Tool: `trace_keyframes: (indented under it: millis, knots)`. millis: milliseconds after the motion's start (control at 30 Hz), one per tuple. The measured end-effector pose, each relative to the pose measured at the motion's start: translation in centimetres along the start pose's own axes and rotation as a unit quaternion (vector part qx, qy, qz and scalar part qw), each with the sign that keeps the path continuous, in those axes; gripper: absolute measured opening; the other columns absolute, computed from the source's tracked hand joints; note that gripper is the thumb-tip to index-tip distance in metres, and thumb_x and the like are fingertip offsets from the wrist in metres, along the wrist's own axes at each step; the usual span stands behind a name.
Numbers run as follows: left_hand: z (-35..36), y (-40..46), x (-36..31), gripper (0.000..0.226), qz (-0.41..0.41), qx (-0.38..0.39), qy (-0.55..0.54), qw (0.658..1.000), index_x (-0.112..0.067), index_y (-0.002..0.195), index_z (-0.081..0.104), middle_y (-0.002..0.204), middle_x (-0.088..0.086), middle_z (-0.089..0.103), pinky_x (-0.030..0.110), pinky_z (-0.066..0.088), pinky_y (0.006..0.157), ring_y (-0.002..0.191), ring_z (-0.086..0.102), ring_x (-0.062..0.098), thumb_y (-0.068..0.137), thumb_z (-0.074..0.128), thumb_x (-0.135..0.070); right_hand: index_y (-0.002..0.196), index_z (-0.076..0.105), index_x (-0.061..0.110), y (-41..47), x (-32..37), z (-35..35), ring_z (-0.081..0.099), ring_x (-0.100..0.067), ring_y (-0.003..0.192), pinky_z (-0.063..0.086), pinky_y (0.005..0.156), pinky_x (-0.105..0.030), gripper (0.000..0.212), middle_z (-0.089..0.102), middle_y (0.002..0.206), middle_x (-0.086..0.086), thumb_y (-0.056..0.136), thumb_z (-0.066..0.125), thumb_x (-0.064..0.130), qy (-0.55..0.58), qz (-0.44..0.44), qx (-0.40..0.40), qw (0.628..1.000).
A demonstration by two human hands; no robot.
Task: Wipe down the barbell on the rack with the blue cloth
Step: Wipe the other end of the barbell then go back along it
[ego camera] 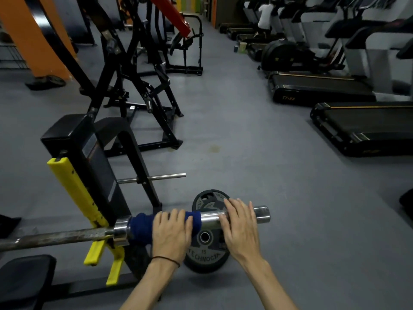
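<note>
The barbell (67, 237) is lying across the yellow rack hooks (98, 222), its long axis running left to right, chrome sleeve (223, 217) jutting past the rack. The left hand (171, 233) is gripping the blue cloth (143, 227) wrapped round the sleeve's inner end. The right hand (240, 224) is resting with straight fingers on bare chrome, nearer the tip. Unwiped sleeve is lying between the hands, above a weight plate (206, 245) on the floor.

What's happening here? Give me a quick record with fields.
place: gym
barbell: rests on rack with yellow hooks
cloth: blue, wrapped round the bar's chrome sleeve
left hand: grips the cloth
right hand: rests on the bare sleeve near its end
plate: on floor under the sleeve
nearby: treadmills
</note>
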State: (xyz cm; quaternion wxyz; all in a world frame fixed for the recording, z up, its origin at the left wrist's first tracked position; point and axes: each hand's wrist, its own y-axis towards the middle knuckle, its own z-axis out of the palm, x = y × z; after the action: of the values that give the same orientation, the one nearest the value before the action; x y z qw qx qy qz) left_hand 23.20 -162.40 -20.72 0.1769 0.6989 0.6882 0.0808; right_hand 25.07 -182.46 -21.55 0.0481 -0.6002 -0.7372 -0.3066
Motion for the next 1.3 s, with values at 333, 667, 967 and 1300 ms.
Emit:
trace_keyframes:
  millis: [333, 667, 967, 1300]
  knots:
    - [3.7, 3.7, -17.8, 0.046, 0.124, 0.084, -0.034, 0.988, -0.012, 0.126, 0.059, 0.095, 0.004, 0.062, 0.046, 0.048, 0.088, 0.082, 0.057, 0.027, 0.093, 0.035, -0.033, 0.14, 0.058, 0.011, -0.9, -7.5, -5.0, 0.048, -0.024, 0.136, 0.03, 0.119, -0.037, 0.071, 0.056, 0.143, -0.006, 0.105, 0.02, 0.06, 0.052, 0.113, -0.063, 0.99]
    - [1.6, 0.8, -4.3, 0.052, 0.097, 0.015, 0.026, 0.995, -0.014, 0.118, 0.064, 0.093, 0.004, 0.063, 0.044, 0.05, 0.087, 0.085, 0.059, 0.026, 0.1, 0.031, -0.05, 0.148, 0.05, 0.016, -1.0, -9.1, -4.9, 0.041, -0.022, 0.143, 0.038, 0.116, -0.051, 0.062, 0.048, 0.153, -0.002, 0.105, 0.025, 0.053, 0.032, 0.109, -0.011, 0.994]
    - [3.5, 4.1, -16.9, 0.053, 0.136, 0.086, 0.0, 0.987, -0.015, 0.118, 0.063, 0.096, 0.005, 0.064, 0.043, 0.048, 0.078, 0.082, 0.059, 0.026, 0.101, 0.023, -0.045, 0.152, 0.047, 0.018, -2.8, -10.0, -6.3, 0.035, -0.019, 0.149, 0.033, 0.12, -0.046, 0.072, 0.043, 0.159, -0.001, 0.104, 0.018, 0.064, 0.029, 0.128, -0.028, 0.991]
    - [2.3, -0.4, -3.0, 0.063, 0.136, 0.001, 0.015, 0.991, -0.008, 0.137, 0.057, 0.117, 0.011, 0.061, 0.045, 0.035, 0.108, 0.106, 0.057, 0.03, 0.095, 0.04, -0.052, 0.152, 0.046, 0.017, -1.8, -7.5, -4.2, 0.03, -0.021, 0.151, 0.024, 0.124, -0.044, 0.062, 0.042, 0.159, -0.001, 0.107, 0.023, 0.054, 0.022, 0.066, -0.017, 0.997]
